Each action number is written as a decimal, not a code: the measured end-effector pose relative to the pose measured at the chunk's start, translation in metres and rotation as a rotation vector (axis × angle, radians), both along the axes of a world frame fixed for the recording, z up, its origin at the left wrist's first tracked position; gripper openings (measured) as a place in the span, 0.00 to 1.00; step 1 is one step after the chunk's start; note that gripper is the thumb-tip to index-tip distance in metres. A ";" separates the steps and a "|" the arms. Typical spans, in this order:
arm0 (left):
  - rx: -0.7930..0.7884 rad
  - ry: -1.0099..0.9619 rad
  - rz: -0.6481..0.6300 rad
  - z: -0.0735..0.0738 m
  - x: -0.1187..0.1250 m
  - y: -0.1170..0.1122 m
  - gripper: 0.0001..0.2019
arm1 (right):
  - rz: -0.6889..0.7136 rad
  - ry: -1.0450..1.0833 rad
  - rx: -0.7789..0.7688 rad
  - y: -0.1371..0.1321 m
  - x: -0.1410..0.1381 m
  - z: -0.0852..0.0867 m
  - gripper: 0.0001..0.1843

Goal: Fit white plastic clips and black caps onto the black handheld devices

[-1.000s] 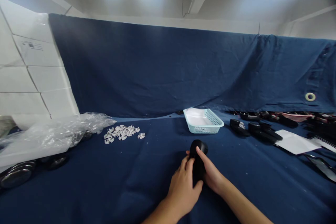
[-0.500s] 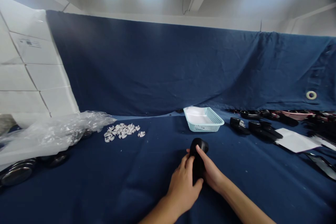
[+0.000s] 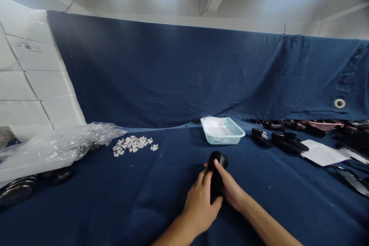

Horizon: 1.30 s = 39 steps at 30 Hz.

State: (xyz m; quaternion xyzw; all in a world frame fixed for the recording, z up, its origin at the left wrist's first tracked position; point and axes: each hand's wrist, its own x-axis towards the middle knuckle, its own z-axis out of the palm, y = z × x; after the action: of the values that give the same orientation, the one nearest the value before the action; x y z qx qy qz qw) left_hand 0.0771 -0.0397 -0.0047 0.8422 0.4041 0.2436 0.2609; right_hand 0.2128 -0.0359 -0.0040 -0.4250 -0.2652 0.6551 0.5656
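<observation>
Both hands are closed around a black plastic piece (image 3: 215,184) with a rounded, wider head at its far end. My left hand (image 3: 198,203) wraps its left side, fingers over the middle and thumb at the near end. On the other side, my right hand (image 3: 232,190) grips it with the thumb lying along the top near the head. The palms and fingers hide much of the piece, and its exact kind cannot be made out. It is held low over the blue cloth (image 3: 161,203).
A light blue basket (image 3: 225,140) with a white lining stands beyond the hands. Small white plastic parts (image 3: 132,144) lie in a pile left of it. Clear plastic wrap (image 3: 63,142) covers dark round parts at far left. Black housings (image 3: 288,142) and white paper (image 3: 324,153) lie right.
The view has shifted very slightly. Both hands keep the same hold on the black plastic piece.
</observation>
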 end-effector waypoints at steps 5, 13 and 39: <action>-0.005 -0.008 -0.012 0.001 0.000 0.000 0.35 | -0.008 -0.016 0.004 0.000 0.000 0.000 0.32; 0.006 -0.003 -0.027 -0.003 -0.002 0.002 0.37 | -0.011 0.034 0.004 0.001 -0.001 -0.003 0.31; 0.009 -0.001 -0.004 -0.001 0.000 0.001 0.32 | -0.012 0.058 -0.062 0.000 -0.004 0.006 0.29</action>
State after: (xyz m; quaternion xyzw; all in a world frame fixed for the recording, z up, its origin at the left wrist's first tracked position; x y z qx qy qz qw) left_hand 0.0772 -0.0387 -0.0057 0.8440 0.4012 0.2454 0.2578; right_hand 0.2092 -0.0354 0.0025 -0.4245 -0.2258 0.6717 0.5636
